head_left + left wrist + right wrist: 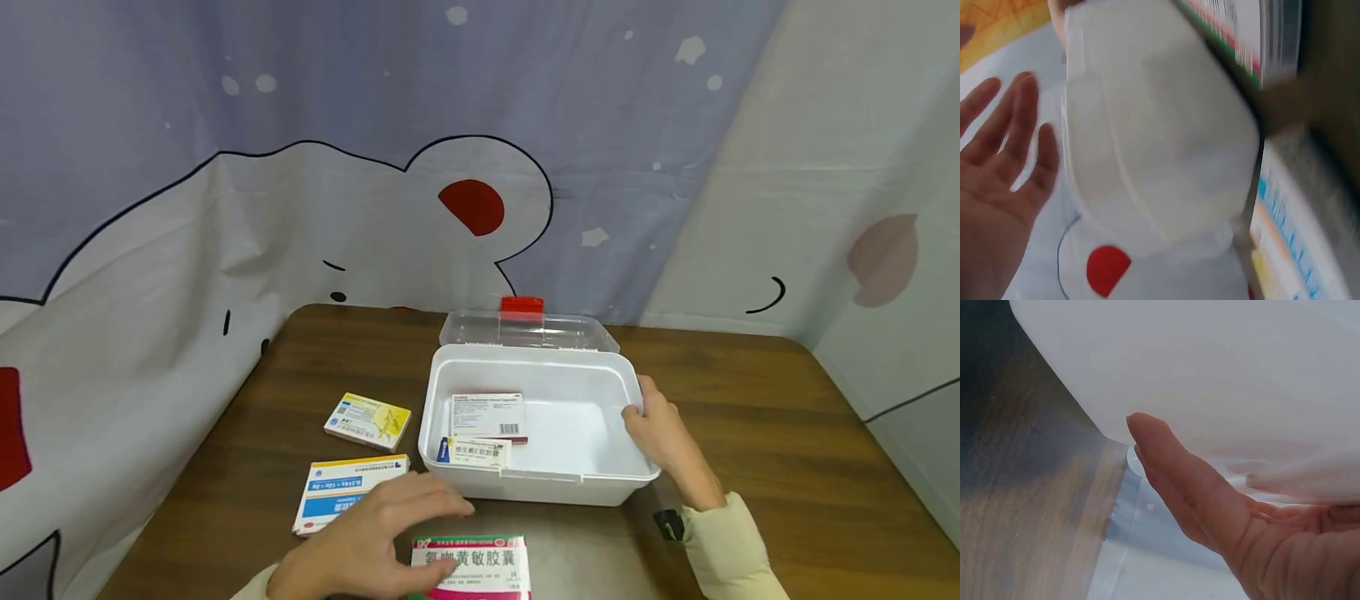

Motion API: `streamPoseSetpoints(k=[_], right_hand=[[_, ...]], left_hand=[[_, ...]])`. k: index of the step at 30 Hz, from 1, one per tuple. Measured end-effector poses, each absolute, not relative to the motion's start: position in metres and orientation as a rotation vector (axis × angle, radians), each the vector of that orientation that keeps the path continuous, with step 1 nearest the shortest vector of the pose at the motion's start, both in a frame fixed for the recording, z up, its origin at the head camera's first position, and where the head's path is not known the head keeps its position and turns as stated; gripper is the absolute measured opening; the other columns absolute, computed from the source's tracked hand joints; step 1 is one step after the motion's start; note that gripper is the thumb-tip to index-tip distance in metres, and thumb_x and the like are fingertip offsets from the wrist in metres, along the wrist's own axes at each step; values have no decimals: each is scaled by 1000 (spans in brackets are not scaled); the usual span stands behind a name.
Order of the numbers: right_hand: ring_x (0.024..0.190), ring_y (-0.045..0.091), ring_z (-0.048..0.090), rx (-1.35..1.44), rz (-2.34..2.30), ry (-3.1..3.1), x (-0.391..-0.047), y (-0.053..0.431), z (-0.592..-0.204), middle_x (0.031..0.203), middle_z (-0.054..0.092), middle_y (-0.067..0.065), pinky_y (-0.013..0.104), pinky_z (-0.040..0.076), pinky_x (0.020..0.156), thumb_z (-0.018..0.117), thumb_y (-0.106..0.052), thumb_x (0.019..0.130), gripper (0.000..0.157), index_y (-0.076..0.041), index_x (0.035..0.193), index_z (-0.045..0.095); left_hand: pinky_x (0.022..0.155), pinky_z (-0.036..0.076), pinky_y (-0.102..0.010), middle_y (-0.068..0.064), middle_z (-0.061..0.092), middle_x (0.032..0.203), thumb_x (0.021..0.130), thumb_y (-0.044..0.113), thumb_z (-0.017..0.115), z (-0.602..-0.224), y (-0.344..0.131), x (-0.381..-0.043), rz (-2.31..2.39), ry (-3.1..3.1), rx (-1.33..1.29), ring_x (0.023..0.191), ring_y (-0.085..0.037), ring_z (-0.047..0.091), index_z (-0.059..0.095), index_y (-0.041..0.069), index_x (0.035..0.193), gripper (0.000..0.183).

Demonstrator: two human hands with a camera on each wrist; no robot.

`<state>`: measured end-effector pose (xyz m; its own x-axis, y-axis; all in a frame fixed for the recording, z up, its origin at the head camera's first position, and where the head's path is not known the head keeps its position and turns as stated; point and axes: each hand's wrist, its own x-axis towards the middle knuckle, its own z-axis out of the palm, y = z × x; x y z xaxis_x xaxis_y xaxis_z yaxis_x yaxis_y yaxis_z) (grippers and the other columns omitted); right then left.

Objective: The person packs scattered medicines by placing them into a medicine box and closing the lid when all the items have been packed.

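Note:
A white plastic storage box [540, 487] stands on the table, its clear lid [573, 333] with a red latch folded back. The right hand [663, 433] grips the box's right rim; in the right wrist view its fingers [1179, 469] lie along the white wall. Inside, at the left, are a white medicine carton [487, 414] and a smaller carton [480, 452]. With fingers spread and holding nothing, the left hand [375, 533] hovers over the near left, partly covering a green, white and pink medicine carton [487, 567]. The left wrist view shows that palm [1004, 181] beside the box.
Left of the box lie a yellow-and-white carton [367, 421] and a blue-and-white carton [341, 487], the latter partly behind the left hand. A printed cloth [337, 225] hangs behind the brown wooden table [787, 433]. A small dark object [669, 525] shows at the right wrist.

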<state>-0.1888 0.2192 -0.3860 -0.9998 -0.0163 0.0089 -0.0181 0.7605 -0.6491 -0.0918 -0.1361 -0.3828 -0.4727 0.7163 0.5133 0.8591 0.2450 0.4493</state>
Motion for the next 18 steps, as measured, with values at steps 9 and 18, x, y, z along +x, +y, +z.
streamPoseSetpoints(k=[9, 18], right_hand=[[106, 43, 52, 25, 1088, -2958, -187, 219, -385, 125, 45, 34, 51, 47, 80, 38, -10, 90, 51, 6, 137, 27], [103, 42, 53, 30, 1102, -2939, -187, 219, -387, 124, 47, 34, 50, 48, 78, 39, -9, 90, 50, 5, 137, 28]], left_hand=[[82, 43, -22, 3, 46, 121, 82, 63, 49, -421, -129, -85, -564, -2829, -1602, 100, -8, 42, 43, 19, 134, 68], [78, 42, -21, 4, 41, 114, 77, 71, 44, -439, -131, -85, -464, -2931, -1473, 95, -8, 38, 38, 14, 135, 82]])
